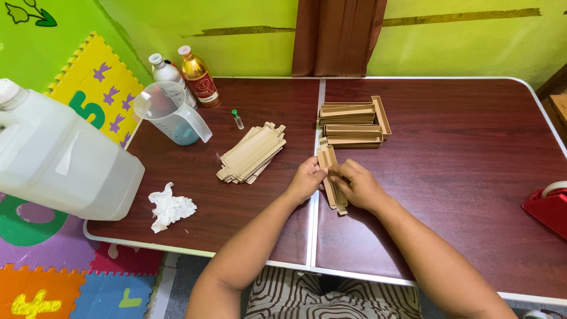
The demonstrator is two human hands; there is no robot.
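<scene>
The flat cardboard blank (331, 184) is pinched between the fingers of the left hand (306, 180) and right hand (358, 184), its long axis running away from the body along the worktop (449, 177) seam.

The white jug (59, 159) and red tape holder (546, 210) run off the edges; the right hand (360, 186) covers the cardboard strip's (328, 162) middle

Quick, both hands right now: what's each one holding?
Left hand: closed on the flat brown cardboard piece, gripping its left edge.
Right hand: closed on the same cardboard piece, from the right.
</scene>
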